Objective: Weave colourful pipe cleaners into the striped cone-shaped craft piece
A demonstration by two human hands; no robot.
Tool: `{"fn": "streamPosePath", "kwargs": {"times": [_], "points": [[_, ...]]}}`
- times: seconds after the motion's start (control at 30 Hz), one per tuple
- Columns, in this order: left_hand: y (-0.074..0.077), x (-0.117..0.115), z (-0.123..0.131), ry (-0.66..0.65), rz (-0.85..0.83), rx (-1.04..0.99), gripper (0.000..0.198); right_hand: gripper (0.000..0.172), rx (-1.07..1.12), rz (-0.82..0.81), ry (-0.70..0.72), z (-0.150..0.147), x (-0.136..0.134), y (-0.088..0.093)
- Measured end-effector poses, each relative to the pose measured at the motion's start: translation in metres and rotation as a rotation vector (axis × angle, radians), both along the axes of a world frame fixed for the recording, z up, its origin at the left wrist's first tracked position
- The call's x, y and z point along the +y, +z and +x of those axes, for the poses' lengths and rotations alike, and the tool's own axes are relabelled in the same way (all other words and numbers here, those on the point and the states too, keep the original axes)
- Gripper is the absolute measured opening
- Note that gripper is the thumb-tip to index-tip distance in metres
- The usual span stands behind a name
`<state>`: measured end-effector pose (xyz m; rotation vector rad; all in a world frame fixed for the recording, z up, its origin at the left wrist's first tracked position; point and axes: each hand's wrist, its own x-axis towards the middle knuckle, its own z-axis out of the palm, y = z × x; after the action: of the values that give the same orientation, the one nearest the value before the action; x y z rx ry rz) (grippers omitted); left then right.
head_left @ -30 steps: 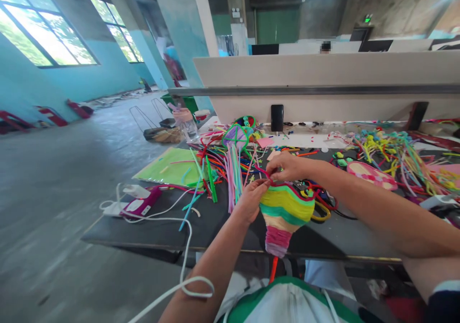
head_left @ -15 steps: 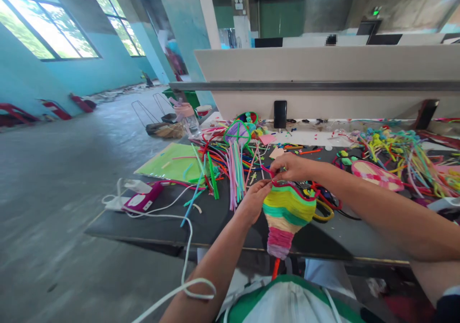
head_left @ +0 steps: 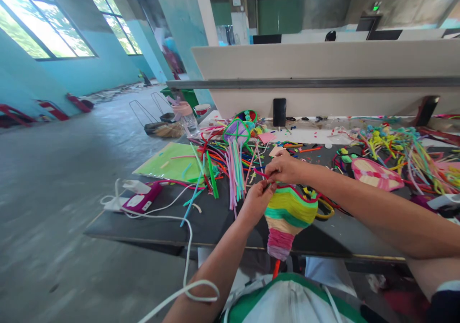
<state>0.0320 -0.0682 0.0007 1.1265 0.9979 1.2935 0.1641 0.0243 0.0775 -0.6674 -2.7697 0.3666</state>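
The striped piece hangs below and right of our left hand, which pinches its upper edge; our right hand pinches a magenta strand. Beyond stands a clear bottle, contents indistinct; farthest, a green-lit sign, too small to read.

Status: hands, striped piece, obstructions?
Left hand pinching striped piece; right hand pinching magenta pipe cleaner. Narrow end toward wearer. Loose pipe cleaners clutter table.

Daylight's blasting through the big window, pretty much blown out and leaning from wide-angle stretch. Floor looks smeary, faint glare top right, dark shadow on the table.
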Motion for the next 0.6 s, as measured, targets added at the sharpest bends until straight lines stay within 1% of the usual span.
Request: {"fn": "streamPosePath", "kwargs": {"times": [0.1, 0.23, 0.3, 0.37, 0.47, 0.53, 0.6], "points": [[0.002, -0.001, 0.003, 0.089, 0.013, 0.069, 0.026, 0.012, -0.033, 0.009, -0.058, -0.003, -0.006, 0.002], [0.004, -0.004, 0.004, 0.186, 0.124, 0.237, 0.014, 0.009, -0.040, 0.030, -0.164, -0.006, -0.014, 0.005], [0.005, -0.008, 0.005, 0.250, 0.165, 0.315, 0.009, 0.009, -0.065, 0.005, -0.243, -0.009, -0.019, 0.008], [0.007, -0.012, 0.005, 0.312, 0.189, 0.378, 0.011, 0.011, -0.119, -0.052, -0.334, -0.011, -0.025, 0.014], [0.011, -0.016, 0.007, 0.329, 0.232, 0.396, 0.010, 0.017, -0.208, -0.151, -0.440, -0.016, -0.032, 0.024], [0.012, -0.018, 0.009, 0.310, 0.251, 0.371, 0.005, 0.020, -0.240, -0.205, -0.478, -0.020, -0.033, 0.027], [0.011, -0.019, 0.011, 0.296, 0.257, 0.337, 0.002, 0.018, -0.260, -0.262, -0.493, -0.024, -0.031, 0.027]]}}
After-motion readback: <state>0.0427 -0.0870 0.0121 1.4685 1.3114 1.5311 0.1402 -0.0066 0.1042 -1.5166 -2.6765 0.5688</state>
